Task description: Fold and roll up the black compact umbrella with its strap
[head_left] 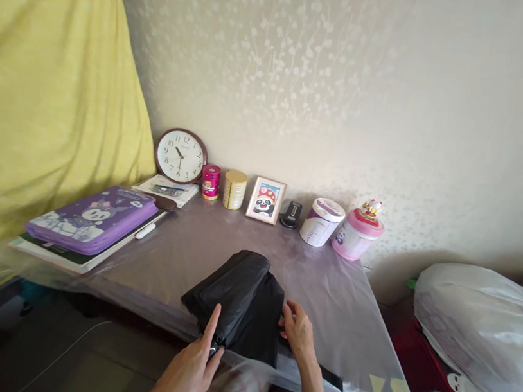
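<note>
A black folding umbrella (246, 304) lies on the plastic-covered table near its front edge, its canopy loose and partly folded. My left hand (191, 368) is closed around its short handle, with the index finger stretched along the fabric. At the umbrella's right side, my right hand (296, 330) pinches the canopy's edge between curled fingers. Part of a black strip (330, 378) shows beyond my right wrist at the table edge; my forearm hides the rest.
A purple zip case (93, 218) rests on books at the left. Along the wall stand a clock (181, 155), a pink can (211, 182), a yellow-lidded jar (234, 190), a framed picture (265, 200) and two tubs (322, 223). White bags (481, 324) sit right of the table (325, 296).
</note>
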`<action>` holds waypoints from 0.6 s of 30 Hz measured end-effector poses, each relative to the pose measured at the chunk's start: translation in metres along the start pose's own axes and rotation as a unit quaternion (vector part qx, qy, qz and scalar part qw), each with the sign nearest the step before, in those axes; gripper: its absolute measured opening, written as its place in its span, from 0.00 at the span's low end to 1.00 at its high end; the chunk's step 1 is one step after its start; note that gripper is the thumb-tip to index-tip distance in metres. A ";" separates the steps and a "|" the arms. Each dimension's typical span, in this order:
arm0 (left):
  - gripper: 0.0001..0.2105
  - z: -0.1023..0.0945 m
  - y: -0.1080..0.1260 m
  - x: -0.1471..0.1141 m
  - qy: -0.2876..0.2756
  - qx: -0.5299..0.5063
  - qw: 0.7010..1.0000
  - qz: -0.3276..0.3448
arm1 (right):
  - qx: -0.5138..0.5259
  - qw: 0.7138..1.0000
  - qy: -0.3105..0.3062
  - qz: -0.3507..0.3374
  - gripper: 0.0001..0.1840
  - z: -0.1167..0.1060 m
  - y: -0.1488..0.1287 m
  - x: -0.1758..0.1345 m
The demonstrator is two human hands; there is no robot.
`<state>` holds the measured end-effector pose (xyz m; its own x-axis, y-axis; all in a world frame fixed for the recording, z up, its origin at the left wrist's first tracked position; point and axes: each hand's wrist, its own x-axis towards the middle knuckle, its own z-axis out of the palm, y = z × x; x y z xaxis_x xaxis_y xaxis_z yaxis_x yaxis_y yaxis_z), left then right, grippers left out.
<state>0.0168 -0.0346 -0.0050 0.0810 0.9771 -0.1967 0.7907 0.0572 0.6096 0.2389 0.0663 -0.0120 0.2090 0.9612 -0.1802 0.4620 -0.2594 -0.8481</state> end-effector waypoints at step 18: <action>0.30 -0.001 0.003 -0.001 -0.009 -0.009 1.000 -0.009 | -0.332 0.942 0.023 -0.032 0.11 0.003 -0.020 0.014</action>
<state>0.0183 -0.0349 -0.0019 0.0778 0.9721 -0.2214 0.7806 0.0788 0.6201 0.2293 0.0849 0.0011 0.1926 0.9758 -0.1037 0.9096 -0.2172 -0.3543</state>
